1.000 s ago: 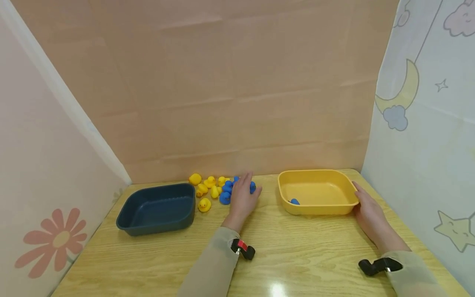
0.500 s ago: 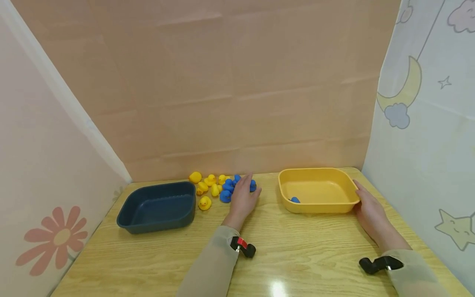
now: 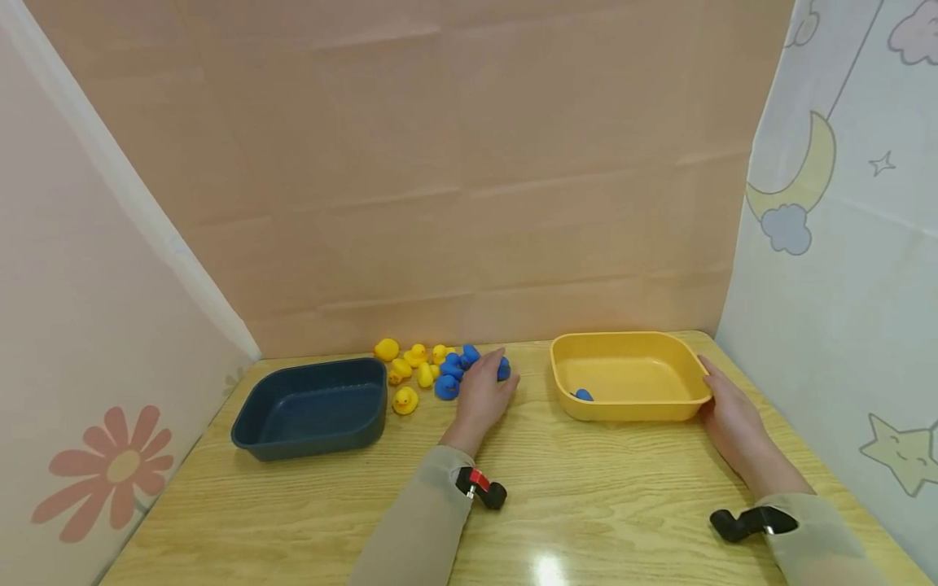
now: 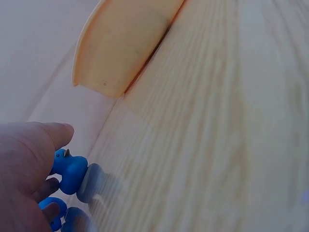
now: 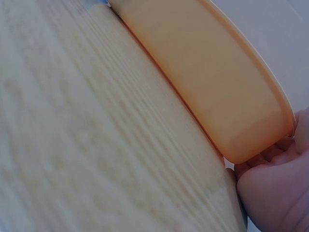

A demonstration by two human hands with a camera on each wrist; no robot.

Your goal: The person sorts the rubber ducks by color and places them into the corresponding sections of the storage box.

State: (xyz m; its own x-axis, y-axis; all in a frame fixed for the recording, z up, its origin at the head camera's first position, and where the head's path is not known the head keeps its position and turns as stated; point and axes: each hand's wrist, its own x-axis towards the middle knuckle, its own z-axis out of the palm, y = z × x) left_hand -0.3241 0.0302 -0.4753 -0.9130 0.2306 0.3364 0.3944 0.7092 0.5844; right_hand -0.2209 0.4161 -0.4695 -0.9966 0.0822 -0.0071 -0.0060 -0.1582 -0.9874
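Observation:
My left hand (image 3: 484,395) reaches over a cluster of blue rubber ducks, its thumb and fingers curled around one blue rubber duck (image 4: 72,171). In the left wrist view that duck is between the thumb (image 4: 60,134) and a bent finger, close over its reflection in the table. Another blue duck (image 4: 54,207) shows below it, partly hidden by a finger. My right hand (image 3: 733,423) grips the right end of a yellow plastic tub (image 3: 630,411), its fingers tucked against the end wall in the right wrist view. A small blue duck (image 3: 583,395) lies inside the tub.
Several yellow rubber ducks (image 3: 405,400) lie left of the blue ones. A dark blue tub (image 3: 308,448) stands farther left on the wooden table (image 3: 572,505). A brown paper-like backdrop (image 3: 469,179) rises behind, with patterned cloth panels at both sides.
My left hand's fingers have curled in and shifted slightly to the right, with the blue duck at their tips moving a little too. The right hand keeps its hold on the yellow tub.

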